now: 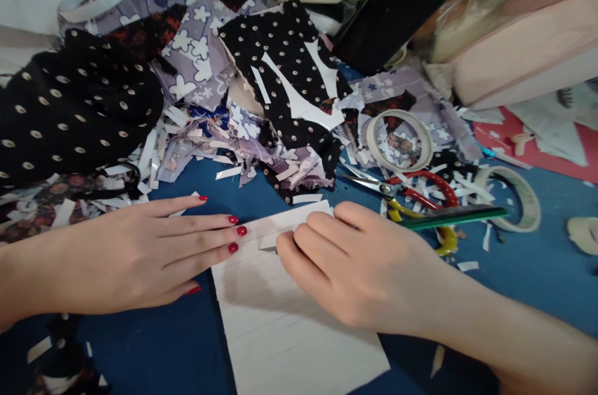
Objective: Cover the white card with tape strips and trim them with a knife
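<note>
A white sheet (pixel 299 333) marked with parallel lines lies on the blue table. My left hand (pixel 135 252) is flat with its fingers stretched out, its fingertips pressing the sheet's upper left edge. Closed in a fist over the sheet's upper part, my right hand (pixel 355 264) grips a green-handled knife (pixel 460 217). The handle sticks out to the right of the fist. At the other side, a flat pale blade-like end (pixel 268 239) touches the sheet close to my left fingertips. My fingers hide the knife's middle.
Red-and-yellow-handled scissors (pixel 411 192) lie right of the sheet, beside two tape rolls (pixel 400 141). Behind are black dotted fabric (pixel 294 65), purple floral fabric (pixel 200 58) and many white paper scraps (pixel 228 172). A black post (pixel 402 9) rises at the back.
</note>
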The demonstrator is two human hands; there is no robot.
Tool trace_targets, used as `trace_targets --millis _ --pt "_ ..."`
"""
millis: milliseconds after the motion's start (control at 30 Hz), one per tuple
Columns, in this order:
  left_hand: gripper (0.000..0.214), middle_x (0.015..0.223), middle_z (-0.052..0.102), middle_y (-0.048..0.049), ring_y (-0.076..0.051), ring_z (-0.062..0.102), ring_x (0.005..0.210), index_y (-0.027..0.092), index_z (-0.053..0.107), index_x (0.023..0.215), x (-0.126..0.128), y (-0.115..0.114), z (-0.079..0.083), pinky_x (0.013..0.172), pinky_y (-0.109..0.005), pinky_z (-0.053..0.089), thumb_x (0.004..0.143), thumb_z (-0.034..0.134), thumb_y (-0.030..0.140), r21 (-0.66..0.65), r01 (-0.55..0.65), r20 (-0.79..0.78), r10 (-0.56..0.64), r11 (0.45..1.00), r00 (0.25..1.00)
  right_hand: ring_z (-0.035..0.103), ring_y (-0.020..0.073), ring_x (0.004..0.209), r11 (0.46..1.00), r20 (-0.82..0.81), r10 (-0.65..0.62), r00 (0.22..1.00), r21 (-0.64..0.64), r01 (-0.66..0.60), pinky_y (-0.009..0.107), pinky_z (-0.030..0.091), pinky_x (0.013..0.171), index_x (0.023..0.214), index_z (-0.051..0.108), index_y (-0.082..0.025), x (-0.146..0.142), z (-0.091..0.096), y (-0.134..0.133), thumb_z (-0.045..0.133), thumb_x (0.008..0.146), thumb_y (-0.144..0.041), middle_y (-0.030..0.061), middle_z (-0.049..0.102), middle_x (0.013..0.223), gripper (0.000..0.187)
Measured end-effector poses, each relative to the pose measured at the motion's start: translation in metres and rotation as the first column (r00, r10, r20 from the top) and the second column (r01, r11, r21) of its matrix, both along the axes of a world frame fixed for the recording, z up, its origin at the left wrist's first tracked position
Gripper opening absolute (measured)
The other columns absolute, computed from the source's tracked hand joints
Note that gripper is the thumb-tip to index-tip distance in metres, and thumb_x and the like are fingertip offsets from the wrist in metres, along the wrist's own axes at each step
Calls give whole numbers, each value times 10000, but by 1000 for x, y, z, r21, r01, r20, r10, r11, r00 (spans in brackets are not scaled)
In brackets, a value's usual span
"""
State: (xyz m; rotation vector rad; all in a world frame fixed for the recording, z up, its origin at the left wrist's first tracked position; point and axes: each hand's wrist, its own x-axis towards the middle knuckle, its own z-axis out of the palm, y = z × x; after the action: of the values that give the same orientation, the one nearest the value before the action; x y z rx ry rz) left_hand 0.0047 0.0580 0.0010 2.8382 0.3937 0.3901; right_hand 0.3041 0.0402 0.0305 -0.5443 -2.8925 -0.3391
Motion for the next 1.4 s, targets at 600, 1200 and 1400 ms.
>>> trace_targets --millis 600,1200,1400 --pt "378 1506 653 -21 -154 678 1351 155 720 1345 0 -1 2 1388 -317 123 1173 420 308 -3 -4 -10 4 1000 1000 416 205 620 998 -23 -56 998 -10 56 363 274 611 843 721 -140 -1 1 -5 497 960 -44 29 564 630 270" --pt "387 1502 656 -25 -157 670 1364 143 704 1364 1 0 5 1391 -327 130 1174 401 292 18 6 -6 -6 1000 1000 451 191 638 1000 55 -28 998 5 28 363 313 625 905 751 -128 -1 2 -9 513 1007 -134 52 630 692 259" --pt "354 1479 681 4 -130 674 1357 176 693 1363 1 -2 4 1380 -318 187 1170 420 292 11 -31 9 31 999 999 493 193 603 999 59 -51 997 -7 51 362 323 613 900 756 -108 -3 4 -9 483 996 -93 61 649 677 290"
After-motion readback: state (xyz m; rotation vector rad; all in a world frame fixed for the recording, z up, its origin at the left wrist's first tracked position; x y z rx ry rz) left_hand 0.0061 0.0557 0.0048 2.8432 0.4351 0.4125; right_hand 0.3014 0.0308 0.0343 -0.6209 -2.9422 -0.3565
